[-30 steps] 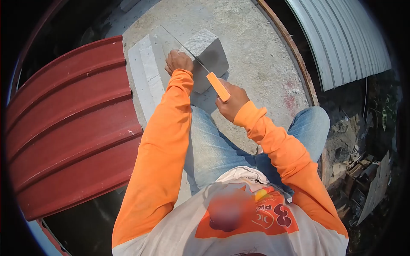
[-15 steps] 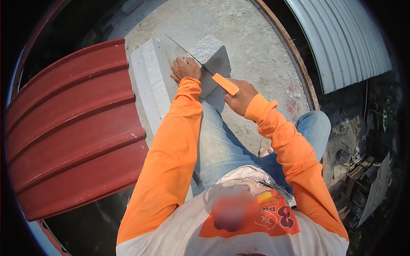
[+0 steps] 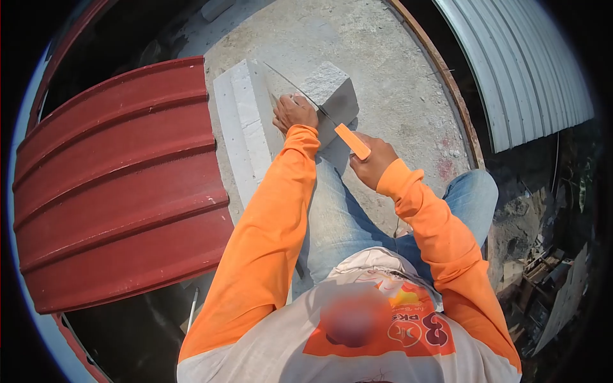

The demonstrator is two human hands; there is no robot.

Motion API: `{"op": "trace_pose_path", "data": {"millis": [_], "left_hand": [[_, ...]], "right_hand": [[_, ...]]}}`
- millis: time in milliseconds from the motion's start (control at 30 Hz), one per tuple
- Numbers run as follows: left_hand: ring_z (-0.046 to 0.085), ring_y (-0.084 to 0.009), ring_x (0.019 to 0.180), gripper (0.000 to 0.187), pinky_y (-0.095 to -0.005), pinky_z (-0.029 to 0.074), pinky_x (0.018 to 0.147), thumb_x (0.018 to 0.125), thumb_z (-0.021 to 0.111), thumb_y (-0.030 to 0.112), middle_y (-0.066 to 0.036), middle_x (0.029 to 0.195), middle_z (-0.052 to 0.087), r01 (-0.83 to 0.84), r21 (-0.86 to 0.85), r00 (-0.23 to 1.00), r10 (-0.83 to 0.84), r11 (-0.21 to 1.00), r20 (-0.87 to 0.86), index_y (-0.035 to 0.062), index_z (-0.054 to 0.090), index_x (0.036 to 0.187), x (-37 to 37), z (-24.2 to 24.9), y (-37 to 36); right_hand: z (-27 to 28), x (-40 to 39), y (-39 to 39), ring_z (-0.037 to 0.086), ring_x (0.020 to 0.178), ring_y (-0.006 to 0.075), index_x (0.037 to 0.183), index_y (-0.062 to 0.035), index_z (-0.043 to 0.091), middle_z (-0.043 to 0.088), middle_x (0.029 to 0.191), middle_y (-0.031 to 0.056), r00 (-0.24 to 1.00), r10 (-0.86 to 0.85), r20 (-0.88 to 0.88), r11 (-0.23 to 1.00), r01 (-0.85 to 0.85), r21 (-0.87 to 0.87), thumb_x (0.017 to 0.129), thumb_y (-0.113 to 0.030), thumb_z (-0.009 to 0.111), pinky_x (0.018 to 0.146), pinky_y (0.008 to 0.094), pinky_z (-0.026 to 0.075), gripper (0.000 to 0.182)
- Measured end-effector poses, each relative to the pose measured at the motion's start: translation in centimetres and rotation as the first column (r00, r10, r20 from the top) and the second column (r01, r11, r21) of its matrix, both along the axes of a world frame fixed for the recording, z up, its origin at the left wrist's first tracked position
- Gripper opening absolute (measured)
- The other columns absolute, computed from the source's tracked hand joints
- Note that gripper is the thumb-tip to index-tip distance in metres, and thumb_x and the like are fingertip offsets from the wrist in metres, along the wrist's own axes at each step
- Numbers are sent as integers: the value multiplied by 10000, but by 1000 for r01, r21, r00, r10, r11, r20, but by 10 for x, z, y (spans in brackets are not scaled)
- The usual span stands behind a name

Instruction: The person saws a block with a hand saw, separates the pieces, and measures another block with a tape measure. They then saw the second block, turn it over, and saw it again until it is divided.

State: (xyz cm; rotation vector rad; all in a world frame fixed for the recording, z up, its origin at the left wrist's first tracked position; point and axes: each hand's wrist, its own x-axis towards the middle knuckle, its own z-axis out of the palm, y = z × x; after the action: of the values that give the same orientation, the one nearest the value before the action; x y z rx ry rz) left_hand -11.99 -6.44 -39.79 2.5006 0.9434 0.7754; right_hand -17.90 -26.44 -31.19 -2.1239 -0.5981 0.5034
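Observation:
My right hand (image 3: 373,159) is closed round the orange handle of a handsaw (image 3: 352,141). The thin saw blade slants up and left across a pale grey lightweight concrete block (image 3: 341,102), which has a rough top face. Just left of the blade, my left hand (image 3: 295,112) grips the block with curled fingers; the fingertips are partly hidden. Close by on the left lies a longer pale block (image 3: 246,121), beside the left wrist. How deep the blade sits in the block cannot be made out.
A red ribbed metal sheet (image 3: 121,191) covers the left side. The concrete slab (image 3: 408,83) ends at a brown edge strip (image 3: 447,76) on the right. Beyond it are a grey corrugated sheet (image 3: 523,70) and, lower down, scrap boards (image 3: 562,300). My bent knee (image 3: 472,195) is at the right.
The whole view has shifted, so the hands, saw and blocks appear farther right and slightly lower. The right hand and saw handle have drawn back slightly from the block. Both grips look unchanged.

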Motion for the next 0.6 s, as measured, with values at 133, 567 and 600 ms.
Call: {"op": "trace_pose_path", "data": {"millis": [133,567,600], "left_hand": [[534,-305,1035,241,-454,348,927,904,499,295,-114,1019,592,-50,-31,991,45,998,-126,71,564,965,1,-2,-12],[522,-304,1024,277,-433,346,908,899,512,300,-119,1030,580,-59,106,993,69,993,-93,56,552,1025,-5,-10,-23],[519,-306,1031,293,-440,343,909,902,508,314,-122,1040,576,-81,94,991,89,992,-95,55,548,1034,-4,-8,-26]], "right_hand": [[45,-57,-71,641,780,393,1295,-77,509,655,909,202,990,-57,-129,998,59,11,771,-53,569,692,430,533,529],[5,14,-42,597,760,442,985,-77,582,638,802,208,998,12,56,999,-10,-50,781,-131,558,698,482,492,212],[9,13,-43,604,786,437,982,-75,585,647,820,207,1000,13,-12,997,-14,-80,780,-135,565,712,475,495,211]]}}
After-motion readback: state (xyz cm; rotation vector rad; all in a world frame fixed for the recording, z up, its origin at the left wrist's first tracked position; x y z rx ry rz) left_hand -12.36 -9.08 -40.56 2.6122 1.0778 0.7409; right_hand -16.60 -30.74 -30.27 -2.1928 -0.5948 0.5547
